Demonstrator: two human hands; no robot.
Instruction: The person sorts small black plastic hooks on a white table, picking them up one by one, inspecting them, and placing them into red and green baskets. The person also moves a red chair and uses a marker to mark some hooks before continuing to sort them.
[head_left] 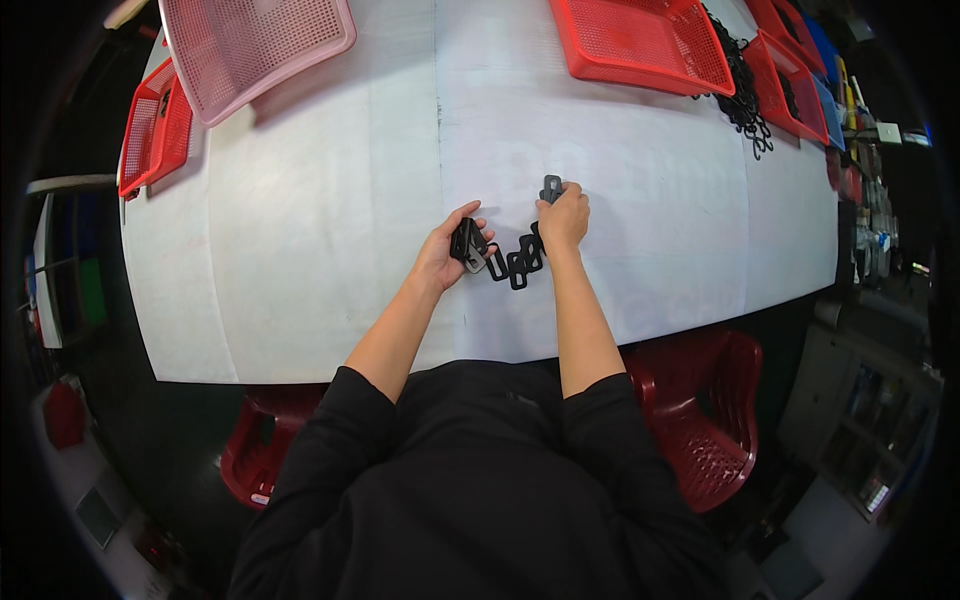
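Over the middle of the white table (330,270), my left hand (438,258) is curled around several black and grey slotted plastic pieces (468,244), bunched in the palm. To its right, my right hand (566,220) pinches a dark grey rectangular piece with a slot (551,187) between thumb and fingers. Several black rectangular loops (517,270) lie in an uneven row between the two hands. The row's right end is partly hidden by my right hand, and I cannot tell whether the loops are linked.
A pink mesh basket (255,50) and a smaller red basket (158,130) stand at the far left. At the far right are a red basket (645,45), a heap of black hooks (745,105) and another red basket (790,85). Dark red chairs (700,420) flank me.
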